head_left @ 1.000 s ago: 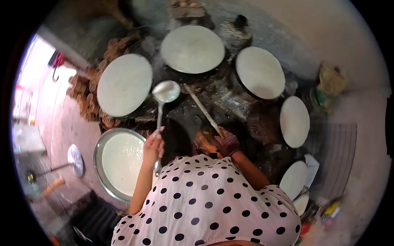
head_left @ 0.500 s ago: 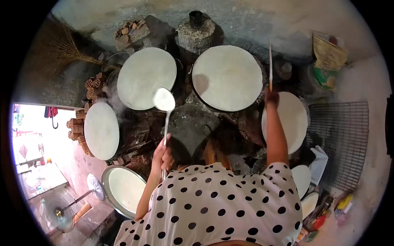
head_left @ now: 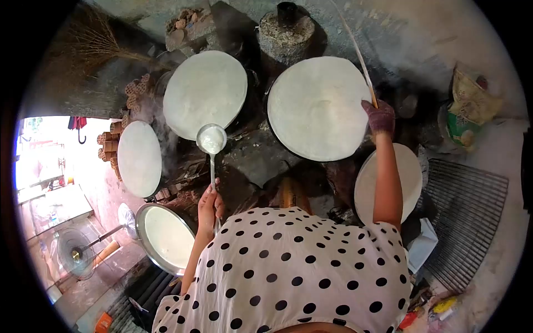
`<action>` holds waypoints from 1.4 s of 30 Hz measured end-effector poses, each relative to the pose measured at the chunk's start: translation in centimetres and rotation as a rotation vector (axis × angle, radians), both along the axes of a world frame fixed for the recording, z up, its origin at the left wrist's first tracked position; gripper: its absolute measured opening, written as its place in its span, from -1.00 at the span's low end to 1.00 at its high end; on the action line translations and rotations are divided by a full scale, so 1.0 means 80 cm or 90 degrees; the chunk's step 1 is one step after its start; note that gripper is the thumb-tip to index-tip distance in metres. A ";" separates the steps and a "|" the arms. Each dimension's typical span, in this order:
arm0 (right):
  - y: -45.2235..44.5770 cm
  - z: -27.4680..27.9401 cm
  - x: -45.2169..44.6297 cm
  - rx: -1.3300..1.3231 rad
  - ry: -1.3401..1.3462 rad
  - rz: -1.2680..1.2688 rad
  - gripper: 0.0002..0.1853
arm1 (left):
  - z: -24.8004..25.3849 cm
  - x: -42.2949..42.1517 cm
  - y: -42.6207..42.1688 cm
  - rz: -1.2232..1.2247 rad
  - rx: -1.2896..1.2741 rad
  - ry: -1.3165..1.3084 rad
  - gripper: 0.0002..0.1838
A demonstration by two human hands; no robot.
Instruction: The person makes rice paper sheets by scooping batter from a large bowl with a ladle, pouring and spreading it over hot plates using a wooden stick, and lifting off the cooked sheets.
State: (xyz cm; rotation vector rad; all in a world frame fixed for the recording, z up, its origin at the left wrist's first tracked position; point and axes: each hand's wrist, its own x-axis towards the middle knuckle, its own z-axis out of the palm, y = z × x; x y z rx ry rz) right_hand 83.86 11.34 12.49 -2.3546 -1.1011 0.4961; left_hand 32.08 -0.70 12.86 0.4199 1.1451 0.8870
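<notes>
My left hand point(head_left: 209, 208) is closed round the handle of a metal ladle point(head_left: 212, 140), whose bowl holds some white liquid. This bowl overlaps the near edge of the back-left round white steaming surface point(head_left: 205, 91). A dark reddish glove covers my right hand point(head_left: 381, 117), which grips the lower end of a long thin stick point(head_left: 356, 47) pointing up and left. The gloved fingers are at the right edge of the back-right round white surface point(head_left: 316, 111). Below my right forearm lies another white round point(head_left: 411, 177). A metal basin point(head_left: 140, 236) of white liquid stands left of me.
A further white round point(head_left: 139, 158) lies at the left, beside stacked honeycomb briquettes point(head_left: 108, 144). A metal grid point(head_left: 466, 216) leans at the right. A fan point(head_left: 76, 253) stands lower left, a sack point(head_left: 469, 111) far right, a twig broom point(head_left: 100, 41) at the back left.
The view has shifted. The ladle has moved left and toward me, and its bowl shows less white. My right hand has turned the stick so its tip leans left, and it is nearer the back-right round.
</notes>
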 end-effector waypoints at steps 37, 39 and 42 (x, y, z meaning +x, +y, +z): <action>-1.108 0.022 -0.098 -0.221 -0.256 -0.817 -0.64 | -0.037 0.120 -0.206 -0.605 0.084 -0.088 -0.58; -1.137 -0.046 -0.096 -0.225 -0.189 -0.829 -0.64 | -0.024 0.142 -0.244 -0.581 0.039 -0.058 -0.60; -1.166 -0.115 -0.089 -0.237 -0.136 -0.829 -0.64 | -0.016 0.154 -0.288 -0.555 0.007 -0.041 -0.60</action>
